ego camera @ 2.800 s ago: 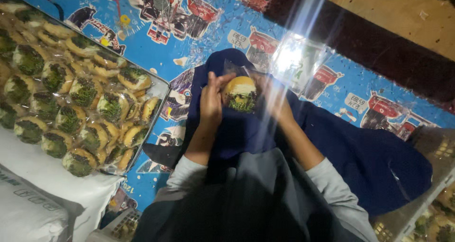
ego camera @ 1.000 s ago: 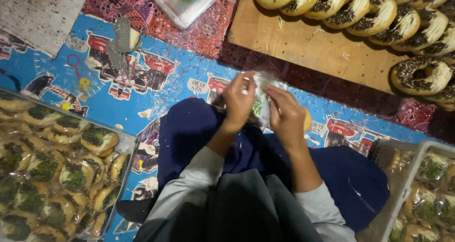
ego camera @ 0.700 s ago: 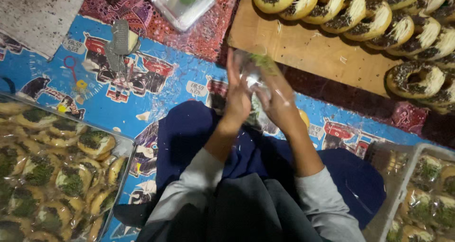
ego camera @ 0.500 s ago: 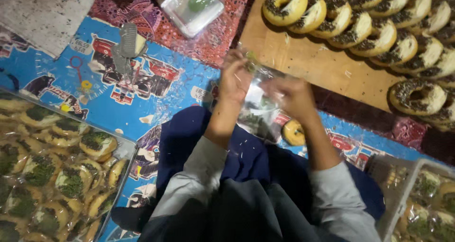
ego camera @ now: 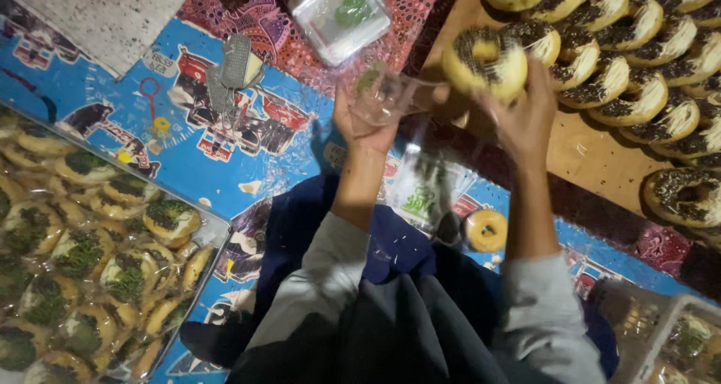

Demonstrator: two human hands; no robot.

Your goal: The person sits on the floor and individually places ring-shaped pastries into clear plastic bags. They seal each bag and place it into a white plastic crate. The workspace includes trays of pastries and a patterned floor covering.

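Clear crinkly plastic is what the left hand [ego camera: 366, 117] has hold of: an open little plastic bag [ego camera: 387, 95], fingers curled shut around its lower part so the mouth gapes toward the right. Just right of it, the right hand [ego camera: 526, 117] has a chocolate-sprinkled donut [ego camera: 484, 62] pinched by its near edge, fingers closed on it, lifted just above the wooden board [ego camera: 593, 147] at the far right. The donut and the bag mouth are near each other but not touching yet as far as I can tell. The board carries rows of more topped donuts [ego camera: 638, 61], overlapping like shingles. Nearer the person, a pile of spare printed bags [ego camera: 428, 192] lies on the blue patterned mat [ego camera: 173, 136], with one plain yellow donut [ego camera: 487, 230] just beside it. On the near left there's a big tray of already-bagged donuts [ego camera: 90, 241] with green topping. On the far side sit a clear lidded container [ego camera: 339, 16] and a small metal tool [ego camera: 231, 68] of some kind, can't tell exactly what. What I'd worry about: the bag is floppy and only held on one side, so its mouth could fold shut and smear the sprinkles off against the plastic. Also that grip on the donut is only by its edge, and soft dough could tear or slip and land topping-down on the mat.
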